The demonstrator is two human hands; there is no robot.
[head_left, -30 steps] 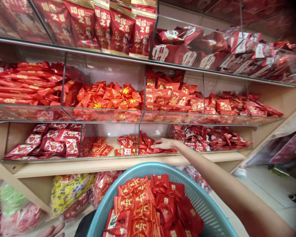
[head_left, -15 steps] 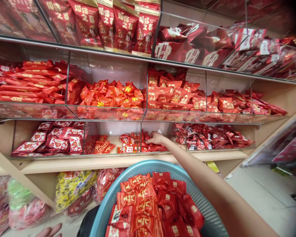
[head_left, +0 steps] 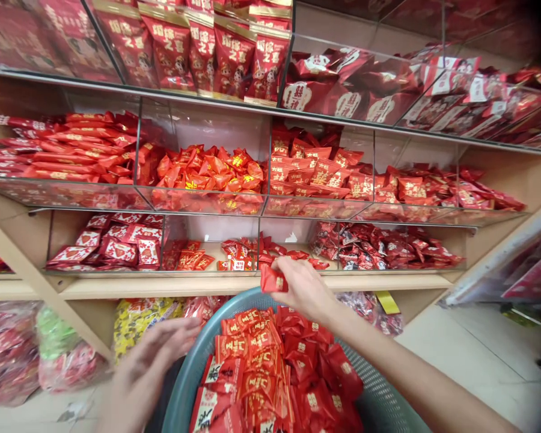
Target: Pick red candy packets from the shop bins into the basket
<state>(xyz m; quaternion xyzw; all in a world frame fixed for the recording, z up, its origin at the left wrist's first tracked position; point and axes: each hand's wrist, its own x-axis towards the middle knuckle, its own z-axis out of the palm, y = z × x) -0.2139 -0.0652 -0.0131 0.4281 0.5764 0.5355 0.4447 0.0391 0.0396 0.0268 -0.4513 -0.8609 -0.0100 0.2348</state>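
Note:
My right hand (head_left: 304,288) is closed on a small red candy packet (head_left: 273,279) with gold print, above the far rim of a blue plastic basket (head_left: 180,385). The basket holds orange-red packets (head_left: 259,349) on the left and darker red packets (head_left: 318,403) on the right. To the left of the basket, my left hand (head_left: 162,352) is raised, slightly blurred, with its fingers stretched out and nothing in them. Just beyond my right hand, loose red packets (head_left: 275,246) lie in a bottom-row shelf compartment.
Clear-fronted shelves (head_left: 252,207) hold red packets in several compartments. A wooden ledge (head_left: 162,285) runs along below. Beneath it are a yellow bag (head_left: 137,325) and bags of red packets (head_left: 9,355). Tiled floor (head_left: 451,349) shows at the right.
My right hand has come out of the bottom shelf compartment and back toward the basket, with a red packet in its fingers. My left hand has risen into view beside the basket.

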